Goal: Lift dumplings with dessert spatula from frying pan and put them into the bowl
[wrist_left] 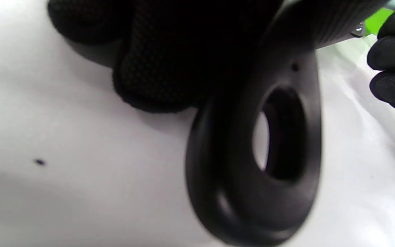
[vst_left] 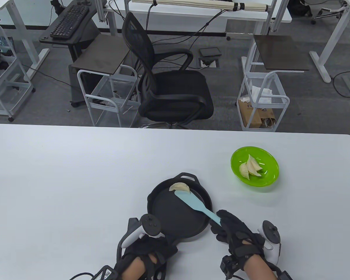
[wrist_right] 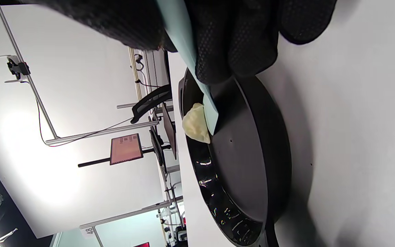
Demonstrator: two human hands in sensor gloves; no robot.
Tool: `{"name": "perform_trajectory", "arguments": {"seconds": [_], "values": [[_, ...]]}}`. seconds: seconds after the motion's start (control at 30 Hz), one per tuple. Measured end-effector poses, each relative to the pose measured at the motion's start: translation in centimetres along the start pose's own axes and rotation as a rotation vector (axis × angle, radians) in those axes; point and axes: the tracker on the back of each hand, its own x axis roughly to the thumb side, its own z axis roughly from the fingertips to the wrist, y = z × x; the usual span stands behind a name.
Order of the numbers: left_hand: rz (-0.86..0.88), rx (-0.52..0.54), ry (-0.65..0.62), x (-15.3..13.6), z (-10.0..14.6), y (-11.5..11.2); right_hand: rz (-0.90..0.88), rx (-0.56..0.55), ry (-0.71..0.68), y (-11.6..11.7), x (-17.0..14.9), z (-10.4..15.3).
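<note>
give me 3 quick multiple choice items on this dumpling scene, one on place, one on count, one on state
1. Where is the bowl from the frying pan?
A. far right
B. left
C. inside it

2. Dumplings in the pan?
A. three
B. none
C. one

3. What does the right hand do?
A. rests flat
B. grips the spatula
C. holds the bowl

Key: 1 A, the table view shows the green bowl up and right of the pan. 2 C, a single dumpling lies at the far rim. 3 B, its fingers wrap the handle.
</note>
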Motion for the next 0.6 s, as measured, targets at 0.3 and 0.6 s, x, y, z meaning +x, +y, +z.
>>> {"name": "perform_trajectory", "arguments": {"seconds": [0.3, 0.6], "values": [[0.001, -0.002, -0.001, -0.02, -0.02, 0.00, 0.007, 0.057, -0.008, 0.24, -0.07, -0.25], [0.001, -0.002, -0.001, -0.02, -0.02, 0.00, -0.014, 0.059, -0.057, 0.04, 0.44, -0.13]]}}
